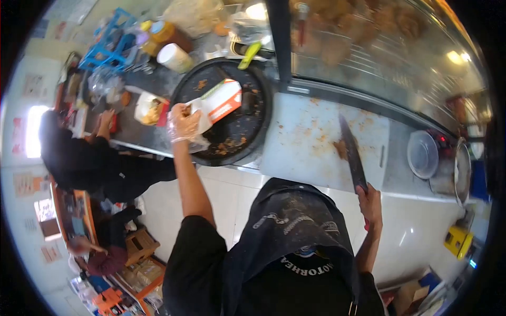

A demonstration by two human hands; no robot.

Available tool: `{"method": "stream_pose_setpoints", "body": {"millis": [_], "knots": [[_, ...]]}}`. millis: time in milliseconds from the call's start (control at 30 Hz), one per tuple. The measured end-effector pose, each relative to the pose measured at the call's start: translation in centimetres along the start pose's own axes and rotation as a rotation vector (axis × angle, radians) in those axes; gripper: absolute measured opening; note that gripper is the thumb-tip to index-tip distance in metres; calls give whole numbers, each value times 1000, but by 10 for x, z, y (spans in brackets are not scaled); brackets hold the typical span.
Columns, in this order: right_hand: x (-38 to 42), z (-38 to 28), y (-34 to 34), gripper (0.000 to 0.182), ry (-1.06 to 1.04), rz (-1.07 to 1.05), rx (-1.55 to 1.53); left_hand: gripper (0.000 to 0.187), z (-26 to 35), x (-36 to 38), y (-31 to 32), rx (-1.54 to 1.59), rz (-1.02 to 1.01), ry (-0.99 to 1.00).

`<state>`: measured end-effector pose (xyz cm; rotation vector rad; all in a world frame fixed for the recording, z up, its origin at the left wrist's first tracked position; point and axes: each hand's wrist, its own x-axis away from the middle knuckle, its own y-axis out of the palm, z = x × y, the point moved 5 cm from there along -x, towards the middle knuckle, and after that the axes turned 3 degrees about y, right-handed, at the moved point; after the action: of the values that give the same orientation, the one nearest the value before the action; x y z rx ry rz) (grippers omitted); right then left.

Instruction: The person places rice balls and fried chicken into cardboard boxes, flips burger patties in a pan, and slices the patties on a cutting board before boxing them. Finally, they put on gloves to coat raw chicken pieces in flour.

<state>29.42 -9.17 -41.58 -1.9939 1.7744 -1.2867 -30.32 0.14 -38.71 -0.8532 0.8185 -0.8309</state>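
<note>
My left hand (184,124), in a clear plastic glove, is closed on the near end of an orange-and-white paper food box (224,101). The box is tilted over a round black tray (247,124) scattered with brown crumbs. My right hand (370,204) grips the handle of a large knife (352,150). Its dark blade points away from me over a white cutting board (303,158). A small brown piece of food (340,149) lies beside the blade, and crumbs dot the board.
Beyond the board stands a glass case (358,58) with browned food inside. A clear plastic tub (422,154) is at the right. Leftward are a filled food box (149,109), sauce bottles (169,35), a blue rack (108,45) and a person in black (89,163); another person is lower left.
</note>
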Motion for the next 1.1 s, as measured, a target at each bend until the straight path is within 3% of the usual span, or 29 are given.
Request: {"method": "stream_pose_setpoints", "body": {"millis": [67,133,167,200,233,267,300,367,533,633,833,933,1033,1100], "knots": [[3,-1,-9,27,-44,33,-12,52,60,7,-16,-242,-158,11],[14,13,-20,24,168,-18,-135,62,107,25,-25,-398,153,220],[20,22,-25,23,197,-16,-206,66,140,35,-24,-332,219,293],[24,32,-25,23,217,-22,-278,65,157,42,-7,171,92,207],[27,42,-24,23,229,6,-308,63,203,57,-5,112,18,306],[31,54,-23,22,236,28,-332,59,229,66,24,305,-85,589],[31,66,-22,22,238,44,-355,56,265,87,43,156,-226,710],[36,70,-20,21,265,63,-367,54,308,127,115,416,-470,1131],[43,85,-6,20,270,99,-460,56,393,183,176,-79,-901,1473],[50,95,4,20,288,108,-524,49,385,189,199,111,-709,1585],[54,103,5,24,294,126,-511,22,371,177,240,314,-1049,1366],[48,97,0,25,243,122,-489,11,358,167,236,473,-1017,1179],[41,84,-7,21,251,152,-490,14,336,141,211,1055,-965,523],[34,82,-7,21,241,128,-469,16,319,130,185,1475,-1050,-68]]}}
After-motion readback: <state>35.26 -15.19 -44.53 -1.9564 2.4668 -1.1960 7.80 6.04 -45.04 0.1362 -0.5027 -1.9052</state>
